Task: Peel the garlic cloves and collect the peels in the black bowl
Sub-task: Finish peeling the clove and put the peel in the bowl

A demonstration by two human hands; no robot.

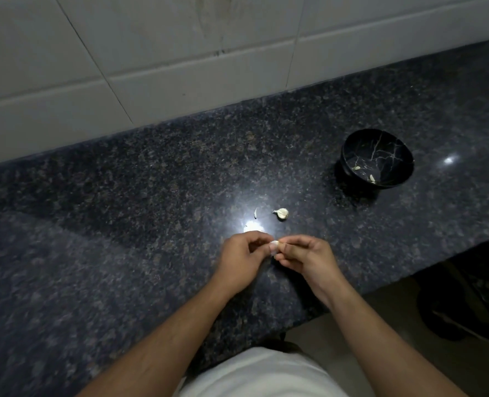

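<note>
Two hands [274,253] pinch one clove [274,244] at frame centre.
Lift skin with thumbnail; carry peel to bowl [378,159], upper right.

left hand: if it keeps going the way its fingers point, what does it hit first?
The left hand points right, at the garlic clove it pinches together with the right hand; past that, the right hand's fingers. Depth looks matched, though unclear.

On the table [123,224], a garlic clove [281,213] lies behind both hands; the bowl [349,156] sits farther right, peels [371,178] in it.
</note>
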